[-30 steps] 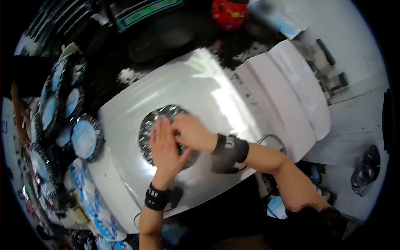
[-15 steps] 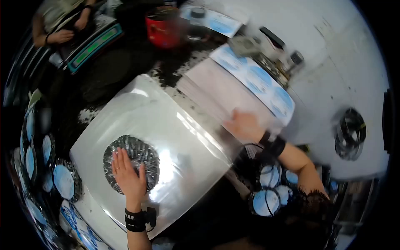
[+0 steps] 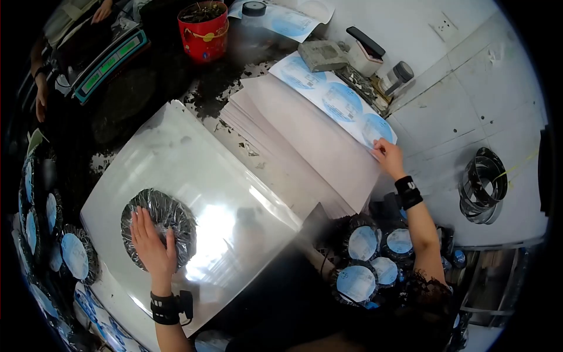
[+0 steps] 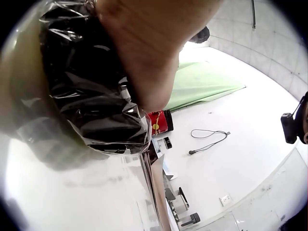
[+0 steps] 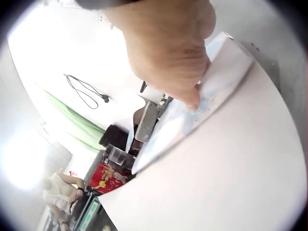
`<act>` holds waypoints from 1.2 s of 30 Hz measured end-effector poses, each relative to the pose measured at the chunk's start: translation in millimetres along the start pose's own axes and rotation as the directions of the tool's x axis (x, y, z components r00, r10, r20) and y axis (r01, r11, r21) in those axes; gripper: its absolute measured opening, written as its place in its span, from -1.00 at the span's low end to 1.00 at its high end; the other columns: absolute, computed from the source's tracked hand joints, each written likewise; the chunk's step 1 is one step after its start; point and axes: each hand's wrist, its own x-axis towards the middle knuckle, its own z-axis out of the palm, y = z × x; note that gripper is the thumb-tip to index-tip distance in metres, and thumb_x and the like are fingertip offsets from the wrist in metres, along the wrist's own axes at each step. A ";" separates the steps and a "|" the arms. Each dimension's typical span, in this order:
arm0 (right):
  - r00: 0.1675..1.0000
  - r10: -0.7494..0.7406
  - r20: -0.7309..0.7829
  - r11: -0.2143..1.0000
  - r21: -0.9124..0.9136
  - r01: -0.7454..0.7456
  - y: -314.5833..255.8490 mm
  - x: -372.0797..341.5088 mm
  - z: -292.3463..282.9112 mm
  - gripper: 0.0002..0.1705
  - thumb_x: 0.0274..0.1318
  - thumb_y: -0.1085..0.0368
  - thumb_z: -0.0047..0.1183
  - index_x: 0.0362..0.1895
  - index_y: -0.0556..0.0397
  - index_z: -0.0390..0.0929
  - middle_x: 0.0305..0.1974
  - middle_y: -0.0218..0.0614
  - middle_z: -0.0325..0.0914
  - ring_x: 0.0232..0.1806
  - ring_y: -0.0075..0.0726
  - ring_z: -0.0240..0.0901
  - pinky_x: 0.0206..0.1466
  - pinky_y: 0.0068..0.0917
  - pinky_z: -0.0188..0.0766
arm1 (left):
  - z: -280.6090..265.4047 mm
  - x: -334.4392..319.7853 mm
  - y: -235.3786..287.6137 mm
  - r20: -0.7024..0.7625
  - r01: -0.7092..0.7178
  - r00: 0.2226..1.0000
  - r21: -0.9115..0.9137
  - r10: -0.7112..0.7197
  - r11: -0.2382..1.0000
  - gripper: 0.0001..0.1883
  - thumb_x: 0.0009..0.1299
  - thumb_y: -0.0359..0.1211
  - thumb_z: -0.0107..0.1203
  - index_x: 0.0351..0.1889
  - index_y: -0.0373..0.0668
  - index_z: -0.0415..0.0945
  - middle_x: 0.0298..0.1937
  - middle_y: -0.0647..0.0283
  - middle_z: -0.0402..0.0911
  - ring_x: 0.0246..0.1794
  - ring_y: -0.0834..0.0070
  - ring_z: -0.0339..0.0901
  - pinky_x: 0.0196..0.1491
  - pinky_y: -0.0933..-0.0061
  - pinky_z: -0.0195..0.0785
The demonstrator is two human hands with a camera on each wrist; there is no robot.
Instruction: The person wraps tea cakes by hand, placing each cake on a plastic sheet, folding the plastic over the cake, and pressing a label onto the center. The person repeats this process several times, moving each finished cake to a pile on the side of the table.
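1. Black wrapped packages with pale-blue labels crowd the space beside the left edge of the shiny board.
2. A scale with a lit green display stands beyond the board's far edge.
3. The black wrapped disc lies flat on the board, between its middle and left edge.
4. The left hand rests on the disc, fingers straight and close together, thumb apart.
5. A red bucket stands beyond the board's far corner.
6. Beyond the board's right edge lies a paper stack, the label sheet along its far edge.
7. The right hand touches the sheet's right end, fingers bunched together; whether they pinch it, I cannot tell.
8. A black coil sits farthest right.
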 end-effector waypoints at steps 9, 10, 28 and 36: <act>0.955 -0.140 -0.261 0.989 -0.089 0.120 2.3 18.6 13.9 -0.72 0.38 0.22 0.20 -0.03 0.17 0.53 -0.11 -0.16 0.75 -0.17 -0.33 0.67 -0.07 -0.38 0.54 | -2.3 -1.0 0.8 0.005 0.014 1.000 -0.007 -0.014 1.000 -0.25 0.50 -0.15 0.05 0.55 -0.39 0.16 0.60 -0.07 0.21 0.66 0.00 0.03 0.63 -0.04 -0.19; 0.914 -0.327 -0.240 0.901 -0.372 0.225 -12.0 1.6 17.7 -0.71 0.39 0.22 0.19 0.00 0.18 0.52 -0.09 -0.17 0.74 -0.17 -0.36 0.67 -0.06 -0.39 0.54 | -1.9 -0.2 1.6 0.008 0.007 1.000 -0.007 -0.007 1.000 -0.26 0.51 -0.15 0.05 0.56 -0.38 0.15 0.61 -0.06 0.20 0.66 0.00 0.03 0.63 -0.03 -0.19; 0.968 -0.106 -0.229 0.993 -0.080 0.089 9.4 -4.7 43.3 -0.46 0.17 0.18 0.38 0.14 0.15 0.50 0.31 0.01 0.55 0.45 -0.14 0.40 0.47 -0.18 0.30 | -2.1 1.7 2.5 -0.013 0.026 1.000 -0.020 -0.026 0.999 -0.23 0.43 -0.16 0.12 0.51 -0.43 0.19 0.58 -0.10 0.24 0.65 -0.01 0.07 0.63 -0.04 -0.18; 0.932 0.359 0.048 0.890 0.281 -0.358 49.9 32.1 -21.7 -0.77 0.26 0.21 0.32 -0.20 0.08 0.62 -0.26 -0.41 0.64 -0.27 -0.35 0.49 -0.01 -0.39 0.48 | -3.5 0.2 3.8 -0.016 0.021 1.000 -0.024 -0.021 1.000 -0.21 0.43 -0.15 0.14 0.53 -0.41 0.18 0.57 -0.11 0.25 0.64 -0.02 0.08 0.62 -0.06 -0.16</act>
